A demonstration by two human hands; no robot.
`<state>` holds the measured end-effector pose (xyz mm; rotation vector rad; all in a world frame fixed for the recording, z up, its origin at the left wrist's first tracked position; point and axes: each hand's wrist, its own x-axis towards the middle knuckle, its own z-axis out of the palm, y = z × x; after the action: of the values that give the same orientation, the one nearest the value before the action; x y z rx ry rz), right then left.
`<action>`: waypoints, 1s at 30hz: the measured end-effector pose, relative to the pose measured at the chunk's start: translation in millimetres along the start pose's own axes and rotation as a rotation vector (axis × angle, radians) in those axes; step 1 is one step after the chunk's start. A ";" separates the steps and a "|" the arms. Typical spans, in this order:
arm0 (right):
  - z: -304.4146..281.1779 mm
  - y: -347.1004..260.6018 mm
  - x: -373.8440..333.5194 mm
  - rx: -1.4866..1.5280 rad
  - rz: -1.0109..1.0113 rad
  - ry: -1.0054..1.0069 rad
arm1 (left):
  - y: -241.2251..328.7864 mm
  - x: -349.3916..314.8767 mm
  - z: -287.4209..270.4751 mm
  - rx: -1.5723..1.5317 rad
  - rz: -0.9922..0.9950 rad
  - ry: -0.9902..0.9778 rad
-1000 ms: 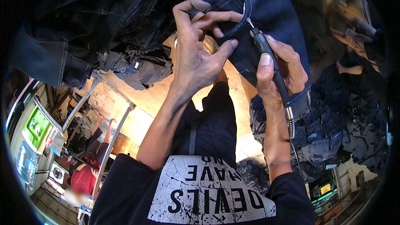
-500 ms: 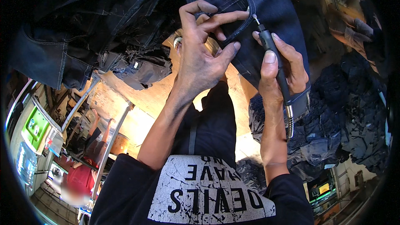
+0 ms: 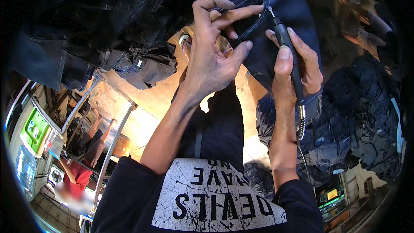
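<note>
The left hand [image 3: 213, 60] has thumb and index finger spread well apart, the index fingertip at the inner edge of a curved, stitched strip [image 3: 249, 31] of denim. The right hand's [image 3: 297, 71] fingers are clamped around a pen-shaped black tool [image 3: 282, 35], whose thin metal tip points to the far side and sits at the strip's outer right edge; whether it touches I cannot tell. A coiled spring [image 3: 301, 118] trails from the tool's near end.

Compared with half a second ago, both hands, the strip and the tool tip sit slightly farther right and farther off in view, while each hand's pose is much the same. At left, the person in a red top [image 3: 79, 179] now stretches an arm out, which did not show before.

Counted: two working hands, one tool, one dark blue garment [image 3: 297, 2] at the far centre with the strip along its left part. Beyond it are two dark cloth heaps, a far-left pile [image 3: 108, 21] and a right heap [image 3: 371, 112]. At the left edge are one green tray [image 3: 35, 126] and, nearer, bluish clear plastic [image 3: 26, 168].
</note>
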<state>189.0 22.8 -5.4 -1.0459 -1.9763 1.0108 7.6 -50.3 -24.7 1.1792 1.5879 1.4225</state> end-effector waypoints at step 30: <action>-46.4 -5.6 -93.8 -0.237 -0.089 0.185 | 46.7 -15.7 19.1 0.079 -0.244 0.445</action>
<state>267.4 -46.2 2.6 -1.1233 -2.0023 0.6197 38.9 -58.7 17.1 0.7046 2.0272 1.5388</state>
